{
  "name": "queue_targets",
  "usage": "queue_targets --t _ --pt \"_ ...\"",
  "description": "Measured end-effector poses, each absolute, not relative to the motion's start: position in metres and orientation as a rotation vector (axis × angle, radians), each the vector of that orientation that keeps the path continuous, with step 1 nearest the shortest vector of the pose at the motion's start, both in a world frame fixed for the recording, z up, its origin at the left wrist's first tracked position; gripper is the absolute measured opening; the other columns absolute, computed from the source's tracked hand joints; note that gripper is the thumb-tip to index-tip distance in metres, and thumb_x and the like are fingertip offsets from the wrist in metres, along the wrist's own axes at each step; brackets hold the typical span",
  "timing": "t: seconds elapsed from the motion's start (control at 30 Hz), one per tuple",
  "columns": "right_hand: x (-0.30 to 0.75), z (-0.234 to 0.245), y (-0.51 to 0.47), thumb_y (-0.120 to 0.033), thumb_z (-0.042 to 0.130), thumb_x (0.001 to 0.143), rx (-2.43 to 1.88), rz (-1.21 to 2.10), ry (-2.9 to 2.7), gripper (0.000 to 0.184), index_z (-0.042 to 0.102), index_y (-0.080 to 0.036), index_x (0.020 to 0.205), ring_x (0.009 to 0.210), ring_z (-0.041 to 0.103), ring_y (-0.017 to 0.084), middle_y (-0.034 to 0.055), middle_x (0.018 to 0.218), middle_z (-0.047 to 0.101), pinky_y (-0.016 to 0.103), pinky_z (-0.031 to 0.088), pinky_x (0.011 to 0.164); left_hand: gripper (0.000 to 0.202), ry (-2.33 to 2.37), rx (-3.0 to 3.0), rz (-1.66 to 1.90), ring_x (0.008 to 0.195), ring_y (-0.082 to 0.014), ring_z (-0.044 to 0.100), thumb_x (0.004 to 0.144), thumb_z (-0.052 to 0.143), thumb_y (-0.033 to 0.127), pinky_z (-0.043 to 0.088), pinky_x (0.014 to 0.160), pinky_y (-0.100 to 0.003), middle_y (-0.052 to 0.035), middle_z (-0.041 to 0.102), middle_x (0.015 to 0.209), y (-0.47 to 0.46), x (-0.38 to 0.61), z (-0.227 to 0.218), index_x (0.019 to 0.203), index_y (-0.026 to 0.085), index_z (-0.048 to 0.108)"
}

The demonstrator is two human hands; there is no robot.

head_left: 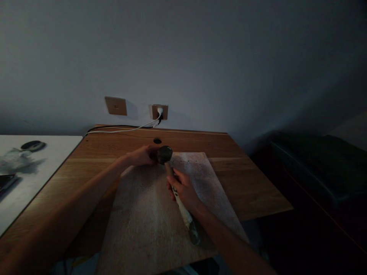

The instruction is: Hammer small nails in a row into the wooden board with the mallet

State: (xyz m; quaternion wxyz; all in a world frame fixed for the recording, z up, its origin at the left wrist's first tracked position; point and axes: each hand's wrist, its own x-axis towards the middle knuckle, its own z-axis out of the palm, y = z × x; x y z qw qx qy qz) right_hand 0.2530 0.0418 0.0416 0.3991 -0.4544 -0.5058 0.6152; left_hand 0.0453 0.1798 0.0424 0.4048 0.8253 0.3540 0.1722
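Note:
A mallet point(180, 204) with a dark, rounded head and a pale, worn handle slants over a wooden board point(143, 221). Its handle runs towards me and ends in a dark greenish tip. My right hand point(183, 187) is closed around the upper part of the handle, just below the head. At the head's left side, my left hand point(143, 155) has its fingers curled against the dark head. Those fingertips are partly hidden in shadow and behind the head.
Beneath the board is a wooden desk point(241, 172) with a round cable hole point(157, 141). Cables point(120, 131) run along its back to a wall socket point(159, 112). On the left, a white table point(63, 147) bears a dark round object point(33, 145) and crumpled clear plastic point(15, 160).

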Motion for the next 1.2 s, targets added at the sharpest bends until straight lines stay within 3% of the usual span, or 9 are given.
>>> queue_targets --t 0.73,1.0,1.2 --pt "0.255 0.042 0.042 -0.042 0.061 0.086 -1.144 1.532 -1.289 0.022 0.054 -0.022 0.081 0.036 0.047 0.006 -0.0077 0.062 0.055 0.020 0.034 0.036 0.033 0.877 2.111 0.398 0.078 -0.0171 0.063 0.068 0.066 0.020 0.045 0.069 -0.023 0.0013 0.069 0.084 0.179 0.045 0.047 0.100 0.016 0.070" --pt "0.263 0.052 0.044 -0.045 0.061 0.085 -1.174 1.387 -1.133 0.024 0.053 -0.022 0.081 0.038 0.046 0.006 -0.0069 0.064 0.056 0.021 0.032 0.037 0.042 0.926 2.163 0.241 0.078 -0.0163 0.065 0.073 0.067 0.028 0.048 0.070 -0.024 -0.0015 0.071 0.091 0.177 0.047 0.056 0.113 0.018 0.063" --pt "0.272 0.060 0.046 -0.045 0.062 0.083 -1.196 1.213 -0.945 0.023 0.057 -0.023 0.090 0.040 0.044 0.007 -0.0072 0.065 0.055 0.024 0.030 0.039 0.023 0.978 2.506 0.264 0.075 -0.0167 0.062 0.073 0.072 0.026 0.044 0.065 -0.025 -0.0024 0.067 0.086 0.158 0.069 0.080 0.094 0.018 0.064"
